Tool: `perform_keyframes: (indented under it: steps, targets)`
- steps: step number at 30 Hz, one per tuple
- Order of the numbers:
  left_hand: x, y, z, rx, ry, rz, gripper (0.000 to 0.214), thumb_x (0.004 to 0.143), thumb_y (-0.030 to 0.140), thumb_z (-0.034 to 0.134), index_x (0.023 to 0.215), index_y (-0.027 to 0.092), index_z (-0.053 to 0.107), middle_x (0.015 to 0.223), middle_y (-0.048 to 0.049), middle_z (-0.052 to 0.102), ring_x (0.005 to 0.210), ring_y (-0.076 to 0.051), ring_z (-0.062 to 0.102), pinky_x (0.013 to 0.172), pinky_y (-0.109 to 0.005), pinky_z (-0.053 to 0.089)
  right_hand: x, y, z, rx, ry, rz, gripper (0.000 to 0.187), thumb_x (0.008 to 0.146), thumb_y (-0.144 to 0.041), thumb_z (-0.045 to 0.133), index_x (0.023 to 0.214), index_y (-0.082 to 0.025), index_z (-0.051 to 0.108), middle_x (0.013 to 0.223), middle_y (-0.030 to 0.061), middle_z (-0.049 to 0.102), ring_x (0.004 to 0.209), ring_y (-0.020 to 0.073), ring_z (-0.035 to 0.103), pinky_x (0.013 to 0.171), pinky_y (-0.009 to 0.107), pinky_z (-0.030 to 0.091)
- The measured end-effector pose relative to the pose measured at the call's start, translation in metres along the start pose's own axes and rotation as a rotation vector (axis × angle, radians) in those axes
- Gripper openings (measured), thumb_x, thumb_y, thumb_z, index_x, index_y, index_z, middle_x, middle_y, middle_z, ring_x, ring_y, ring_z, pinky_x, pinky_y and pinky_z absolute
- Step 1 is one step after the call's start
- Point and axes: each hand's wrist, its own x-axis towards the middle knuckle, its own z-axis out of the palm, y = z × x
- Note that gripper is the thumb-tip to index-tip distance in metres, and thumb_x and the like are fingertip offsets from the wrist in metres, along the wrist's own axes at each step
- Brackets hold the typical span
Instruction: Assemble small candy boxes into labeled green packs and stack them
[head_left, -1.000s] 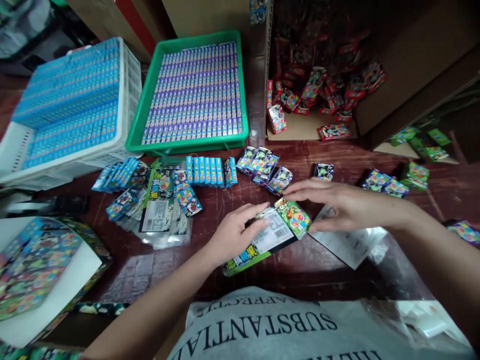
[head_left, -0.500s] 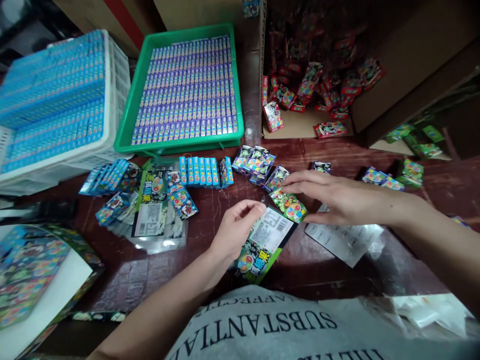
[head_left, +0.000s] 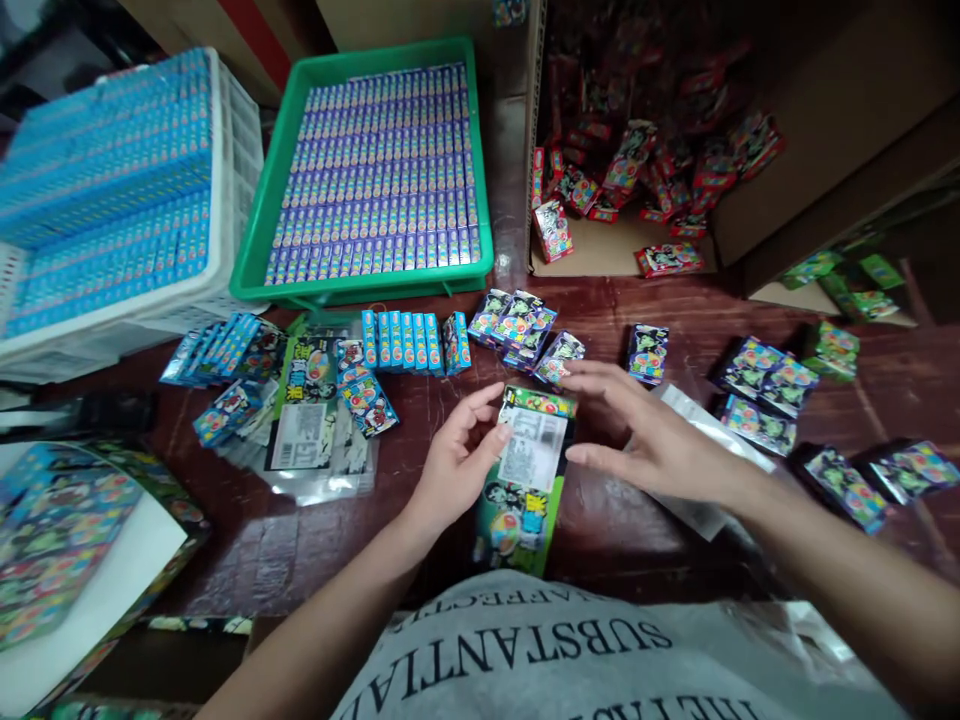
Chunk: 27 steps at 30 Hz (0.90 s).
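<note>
My left hand (head_left: pixel 454 462) pinches the left edge of a green printed pouch (head_left: pixel 525 480) with a white barcode label, lying on the dark red table. A green small box (head_left: pixel 541 402) sticks out of the pouch's top end. My right hand (head_left: pixel 651 436) hovers at the pouch's right edge, fingers spread and slightly curled, holding nothing that I can see. Just beyond the hands lie loose dark small boxes (head_left: pixel 517 326) and a row of blue small boxes (head_left: pixel 409 341).
A green tray (head_left: pixel 277 180) of purple boxes and a white crate (head_left: pixel 232 150) of blue boxes stand at the back. A cardboard carton (head_left: pixel 600 255) holds red boxes. More pouches (head_left: pixel 311 420) lie left; clear bags (head_left: pixel 705 440) and scattered boxes (head_left: pixel 772 385) lie right.
The pouch has turned from slanted to lengthwise toward me. The green small box has gone from my right hand into the pouch's top end, and my right hand has let go.
</note>
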Motion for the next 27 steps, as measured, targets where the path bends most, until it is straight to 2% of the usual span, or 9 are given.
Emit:
perform_keyframes:
  steps: [2, 4, 7, 10, 13, 16, 19, 24, 27]
  targets:
    - [-0.001, -0.002, 0.003, -0.023, 0.009, -0.001, 0.051, 0.094, 0.03, 0.066, 0.142, 0.026, 0.053, 0.112, -0.0051, 0.07, 0.098, -0.017, 0.065, 0.084, -0.028, 0.054, -0.008, 0.006, 0.027, 0.152, 0.199, 0.115, 0.047, 0.092, -0.036, 0.07, 0.136, -0.029, 0.054, 0.145, 0.0115, 0.052, 0.138, 0.0289, 0.051, 0.11, 0.052, 0.049]
    - [-0.003, -0.003, 0.006, -0.018, -0.022, -0.029, 0.051, 0.094, 0.029, 0.066, 0.142, 0.026, 0.052, 0.114, -0.0053, 0.069, 0.1, -0.018, 0.065, 0.087, -0.029, 0.054, -0.015, 0.01, 0.047, 0.286, 0.324, 0.207, 0.032, 0.093, -0.036, 0.068, 0.123, -0.029, 0.06, 0.14, 0.0098, 0.056, 0.131, 0.0271, 0.057, 0.104, 0.049, 0.054]
    - [-0.008, -0.002, 0.005, 0.013, -0.094, -0.081, 0.036, 0.093, 0.029, 0.067, 0.128, 0.025, 0.061, 0.111, -0.0039, 0.069, 0.097, -0.016, 0.063, 0.085, -0.028, 0.052, -0.024, 0.007, 0.062, 0.369, 0.358, 0.307, 0.02, 0.092, -0.037, 0.07, 0.109, -0.028, 0.067, 0.14, 0.0085, 0.057, 0.133, 0.0273, 0.054, 0.109, 0.052, 0.048]
    - [-0.01, 0.002, 0.0, 0.042, -0.129, -0.127, 0.023, 0.09, 0.028, 0.069, 0.112, 0.023, 0.066, 0.107, -0.0031, 0.068, 0.094, -0.016, 0.061, 0.081, -0.026, 0.051, -0.03, 0.0, 0.066, 0.41, 0.336, 0.369, 0.016, 0.092, -0.036, 0.071, 0.105, -0.028, 0.07, 0.148, 0.0075, 0.052, 0.144, 0.0275, 0.044, 0.117, 0.054, 0.039]
    - [-0.007, 0.006, -0.004, 0.041, -0.134, -0.173, 0.02, 0.092, 0.033, 0.067, 0.108, 0.022, 0.067, 0.101, -0.0022, 0.067, 0.086, -0.015, 0.061, 0.076, -0.026, 0.05, -0.032, -0.004, 0.072, 0.52, 0.446, 0.402, 0.023, 0.09, -0.035, 0.073, 0.111, -0.029, 0.068, 0.154, 0.0074, 0.047, 0.142, 0.0261, 0.047, 0.111, 0.049, 0.046]
    - [-0.002, 0.005, -0.004, 0.078, -0.125, -0.124, 0.017, 0.095, 0.035, 0.064, 0.105, 0.022, 0.069, 0.113, -0.0047, 0.068, 0.096, -0.017, 0.064, 0.086, -0.029, 0.051, -0.034, -0.003, 0.081, 0.656, 0.55, 0.428, 0.023, 0.087, -0.036, 0.075, 0.108, -0.028, 0.067, 0.142, 0.0071, 0.06, 0.13, 0.0233, 0.059, 0.108, 0.046, 0.05]
    - [0.003, 0.001, 0.0, 0.096, -0.087, -0.05, 0.013, 0.094, 0.031, 0.066, 0.099, 0.02, 0.071, 0.127, -0.0076, 0.067, 0.116, -0.021, 0.063, 0.103, -0.034, 0.047, -0.034, -0.001, 0.088, 0.675, 0.544, 0.442, 0.019, 0.09, -0.038, 0.073, 0.104, -0.026, 0.069, 0.126, 0.0056, 0.07, 0.118, 0.0211, 0.066, 0.108, 0.045, 0.049]
    - [0.009, 0.0, 0.009, -0.028, -0.014, -0.104, 0.032, 0.088, 0.031, 0.075, 0.117, 0.024, 0.066, 0.113, -0.0049, 0.074, 0.106, -0.02, 0.068, 0.093, -0.032, 0.052, -0.036, 0.001, 0.086, 0.634, 0.63, 0.333, 0.037, 0.093, -0.035, 0.069, 0.129, -0.031, 0.061, 0.122, 0.0043, 0.071, 0.113, 0.0186, 0.067, 0.102, 0.04, 0.054]
    - [0.013, 0.007, 0.009, 0.046, -0.126, -0.142, 0.023, 0.089, 0.036, 0.073, 0.106, 0.021, 0.073, 0.112, -0.0066, 0.075, 0.104, -0.021, 0.068, 0.094, -0.032, 0.051, -0.041, -0.002, 0.072, 0.59, 0.566, 0.327, 0.023, 0.093, -0.037, 0.069, 0.114, -0.03, 0.071, 0.115, 0.0032, 0.073, 0.109, 0.0186, 0.068, 0.1, 0.04, 0.054]
